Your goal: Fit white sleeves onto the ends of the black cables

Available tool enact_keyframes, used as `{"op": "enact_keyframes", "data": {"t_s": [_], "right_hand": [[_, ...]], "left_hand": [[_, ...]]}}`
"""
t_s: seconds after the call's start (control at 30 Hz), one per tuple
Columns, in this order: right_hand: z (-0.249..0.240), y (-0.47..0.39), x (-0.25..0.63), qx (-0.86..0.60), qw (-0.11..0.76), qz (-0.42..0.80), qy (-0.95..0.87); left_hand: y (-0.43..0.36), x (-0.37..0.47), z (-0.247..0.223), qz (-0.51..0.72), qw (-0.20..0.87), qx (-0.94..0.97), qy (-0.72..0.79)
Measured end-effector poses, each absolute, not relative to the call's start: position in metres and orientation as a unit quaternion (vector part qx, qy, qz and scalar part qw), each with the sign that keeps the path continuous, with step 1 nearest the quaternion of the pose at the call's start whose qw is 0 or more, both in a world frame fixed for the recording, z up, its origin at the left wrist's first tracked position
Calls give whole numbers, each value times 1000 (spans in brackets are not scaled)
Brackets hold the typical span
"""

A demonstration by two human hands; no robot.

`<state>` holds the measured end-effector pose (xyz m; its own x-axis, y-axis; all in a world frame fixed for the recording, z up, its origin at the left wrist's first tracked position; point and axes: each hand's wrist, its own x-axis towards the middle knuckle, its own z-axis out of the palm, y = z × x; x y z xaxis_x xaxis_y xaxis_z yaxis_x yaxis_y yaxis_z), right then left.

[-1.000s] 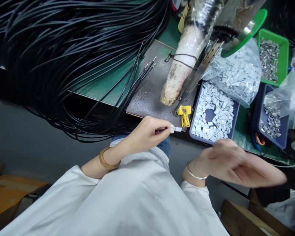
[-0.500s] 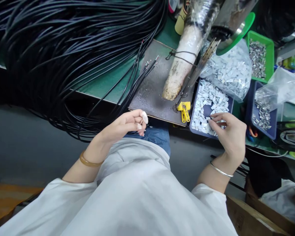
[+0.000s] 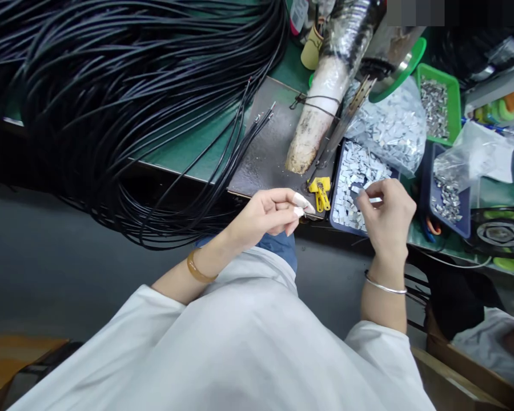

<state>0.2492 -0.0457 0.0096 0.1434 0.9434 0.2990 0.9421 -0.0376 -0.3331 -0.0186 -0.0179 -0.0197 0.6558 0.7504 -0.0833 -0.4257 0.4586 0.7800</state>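
Note:
My left hand point(image 3: 278, 212), with white coverings on its fingertips, is in front of the dark board point(image 3: 261, 154). Its thumb and forefinger are pinched together; whatever lies between them is too small to make out. Over the blue tray point(image 3: 352, 229) of small pale pieces point(image 3: 360, 165) is my right hand point(image 3: 388, 211), thumb and forefinger closed at a small light piece point(image 3: 356, 188). Between the hands, a yellow tool point(image 3: 321, 194) lies at the board's right edge. Black cables point(image 3: 257, 125) rest on the board with their ends pointing up and right.
A big heap of black cables point(image 3: 111, 103) covers the left of the table. A wrapped post point(image 3: 310, 128) leans over the board. Further right are a plastic bag point(image 3: 394, 125) of pieces, a green tray point(image 3: 455, 108) and another blue tray point(image 3: 462, 225) with metal parts.
My left hand has moved right, from the board's lower left corner towards the yellow tool. My right hand has risen slightly off the pieces in the tray and turned more upright.

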Motion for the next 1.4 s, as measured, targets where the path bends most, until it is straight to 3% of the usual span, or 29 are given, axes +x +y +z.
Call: {"op": "enact_keyframes", "data": {"t_s": [0.13, 0.23, 0.3, 0.53, 0.83, 1.03, 1.17, 1.4], "right_hand": [[16, -59, 217, -697, 380, -46, -606], [17, -67, 188, -648, 523, 61, -550], [12, -70, 172, -600, 574, 136, -541], [-12, -66, 149, -547, 540, 242, -591], [-13, -72, 150, -552, 528, 221, -607], [-23, -67, 153, -494, 556, 384, -546], [-20, -70, 153, -527, 580, 319, -534], [-12, -77, 148, -567, 512, 188, -618]], "left_hand": [[-20, -6, -27, 357, 838, 317, 263], [-20, -5, -23, 390, 796, 353, 298], [-19, -6, -20, 408, 766, 388, 310], [-18, -6, -16, 397, 741, 425, 336], [-18, -6, -18, 372, 748, 445, 322], [-18, -13, -22, 390, 694, 539, 275], [-21, -12, -21, 445, 622, 557, 323], [-28, -7, -19, 482, 475, 665, 317]]}}
